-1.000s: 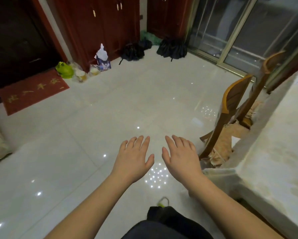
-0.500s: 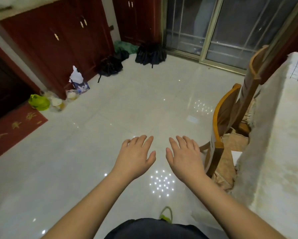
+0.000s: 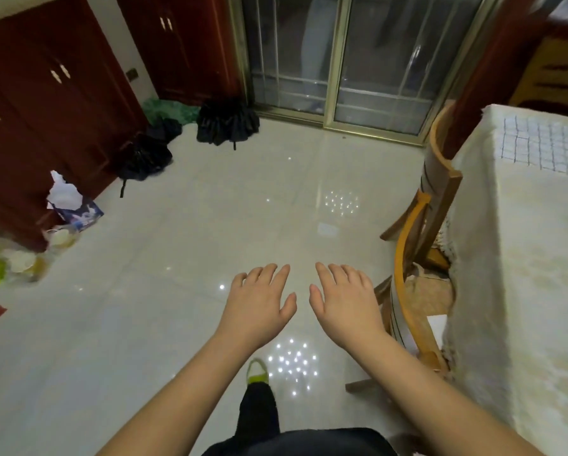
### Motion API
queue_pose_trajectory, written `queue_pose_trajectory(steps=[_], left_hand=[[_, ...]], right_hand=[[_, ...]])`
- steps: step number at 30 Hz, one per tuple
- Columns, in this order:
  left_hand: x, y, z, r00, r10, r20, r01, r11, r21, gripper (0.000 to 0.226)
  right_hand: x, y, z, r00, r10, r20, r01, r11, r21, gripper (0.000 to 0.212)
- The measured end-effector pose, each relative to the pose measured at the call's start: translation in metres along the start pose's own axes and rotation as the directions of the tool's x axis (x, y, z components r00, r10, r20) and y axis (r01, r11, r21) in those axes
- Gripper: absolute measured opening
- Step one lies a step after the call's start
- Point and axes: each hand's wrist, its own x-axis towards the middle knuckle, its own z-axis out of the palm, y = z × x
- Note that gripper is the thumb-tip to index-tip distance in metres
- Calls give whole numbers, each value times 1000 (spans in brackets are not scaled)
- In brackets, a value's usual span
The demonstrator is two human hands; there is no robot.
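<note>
no text can be read; print on the tissue pack is blurred.

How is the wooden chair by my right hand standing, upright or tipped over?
Upright: the chair stands on its legs, seat tucked under the cloth-covered table, apart from the open right hand.

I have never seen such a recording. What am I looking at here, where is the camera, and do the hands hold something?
There is no machine. A person wears one wide-angle camera on the head, so you look forward and down along their own arms. The left hand and the right hand are side by side above the glossy tiled floor, palms down, fingers relaxed, holding nothing. A wooden chair stands near the right hand, against a table under a cream tablecloth. Farther off, a black umbrella and a blue tissue pack lie on the floor.
</note>
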Motion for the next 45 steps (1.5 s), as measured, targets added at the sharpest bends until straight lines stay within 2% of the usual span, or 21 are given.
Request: queue_pose_trajectory(steps=[8,13,24,35,42,45], left_hand=[[116,-87,-17,995,100,-11,-100,995,8,57],[183,-106,-23,983,184,11,-184,983,11,58],[354,-60,-16,915,399,58,-400,917,2,57],[540,12,-37,839,538,80,-540,842,4,58],[645,36,-30,767,636,88,-636,771,-26,60],[695,44,-26,709,699,93,-698,714,-57,65]], right_hand=[[120,-38,1,995,102,2,-102,993,-64,57],[170,-33,-5,981,195,-1,-195,980,-38,59],[289,43,-6,933,352,-76,-356,934,-32,56],[424,156,-32,830,530,-172,-534,845,28,52],[493,202,-33,754,634,-173,-639,768,29,50],[531,222,-32,718,670,-190,-680,733,15,51]])
